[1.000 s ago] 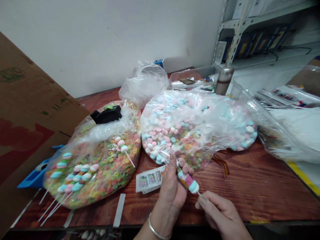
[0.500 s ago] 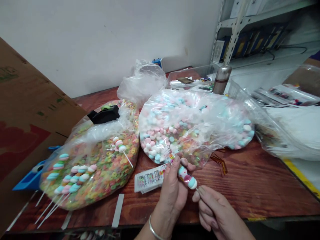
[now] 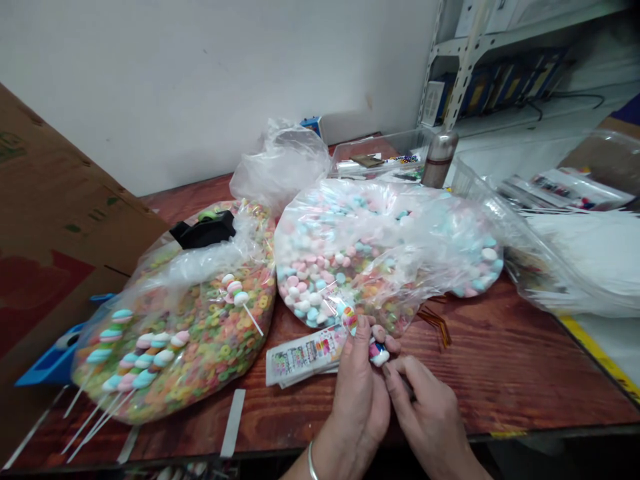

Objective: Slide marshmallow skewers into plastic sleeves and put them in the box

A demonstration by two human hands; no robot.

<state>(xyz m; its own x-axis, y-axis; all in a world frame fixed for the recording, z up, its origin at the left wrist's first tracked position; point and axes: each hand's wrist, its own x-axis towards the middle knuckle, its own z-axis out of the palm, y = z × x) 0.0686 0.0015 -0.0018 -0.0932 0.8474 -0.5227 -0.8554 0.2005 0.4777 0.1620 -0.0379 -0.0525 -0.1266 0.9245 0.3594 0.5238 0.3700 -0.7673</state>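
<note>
At far left, a tilted brown cardboard box [image 3: 55,267] and a blue plastic tape dispenser [image 3: 47,357] are noted. Beside them, a large clear plastic bag of multicoloured cereal rings [image 3: 215,353] is laid flat; on it are rested several pastel marshmallow skewers on thin white sticks [image 3: 145,360], one more set apart [image 3: 234,289], and a black tape dispenser [image 3: 204,230]. On the reddish wooden table [image 3: 280,427], a pile of flat printed clear wrappers [image 3: 303,357] is seen left of the hands. By the left hand [image 3: 361,393], closed with thumb and curled fingers, a blue-and-white marshmallow piece in a printed wrapper [image 3: 379,353] is gripped in front of a clear bag of pastel marshmallows [image 3: 310,267]; a printed upper end is seen above the thumb. By the right hand [image 3: 425,397], the piece's lower end is pinched between thumb and forefinger. Half a second ago a short length of white stick was exposed between the hands; now the gap is closed, the hands are brought together, and the stick is hidden. Work is judged to be at the wrapper's lower end; whether it is sealed cannot be told. At right, copper-coloured twist ties [image 3: 440,323] are left untouched.
</note>
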